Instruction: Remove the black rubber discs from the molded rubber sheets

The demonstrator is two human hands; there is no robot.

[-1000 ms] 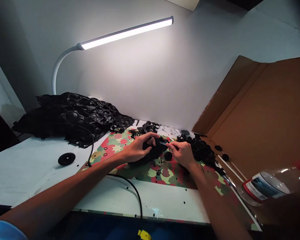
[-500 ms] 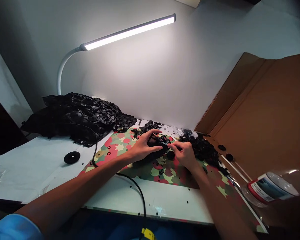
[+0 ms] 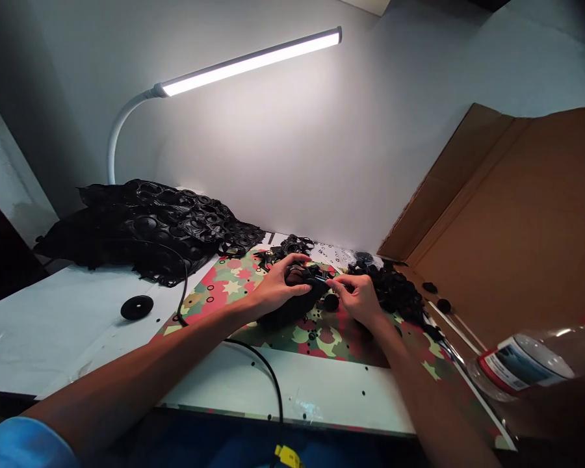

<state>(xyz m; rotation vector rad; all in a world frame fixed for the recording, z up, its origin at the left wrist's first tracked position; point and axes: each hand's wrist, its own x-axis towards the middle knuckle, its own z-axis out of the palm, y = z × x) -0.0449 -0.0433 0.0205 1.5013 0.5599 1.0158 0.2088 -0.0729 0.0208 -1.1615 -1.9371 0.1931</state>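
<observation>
My left hand (image 3: pixel 280 286) is curled round a black rubber sheet (image 3: pixel 292 309), thumb in front and fingers behind. In my right hand (image 3: pixel 359 300) a slim, shiny metal tool (image 3: pixel 320 278) is pinched between thumb and fingertips; its exact kind is too small to tell. The tool's tip meets the sheet near my left fingers. Below my right fingertips lies a small black disc (image 3: pixel 331 302) on the patterned red-and-green mat (image 3: pixel 231 287). Part of the sheet is hidden behind my left hand.
A heap of black rubber sheets with round shapes (image 3: pixel 151 227) stands at left under a lit lamp (image 3: pixel 253 63). Black scraps (image 3: pixel 394 289) pile up at right, beside cardboard (image 3: pixel 511 227) and a plastic bottle (image 3: pixel 521 367). A black cable (image 3: pixel 266 361) crosses the table near a large black disc (image 3: pixel 137 307).
The view has shifted slightly. My left hand has tilted a little on the black sheet, and more of the dark sheet shows below it. The metal tool stays pinched in my right hand.
</observation>
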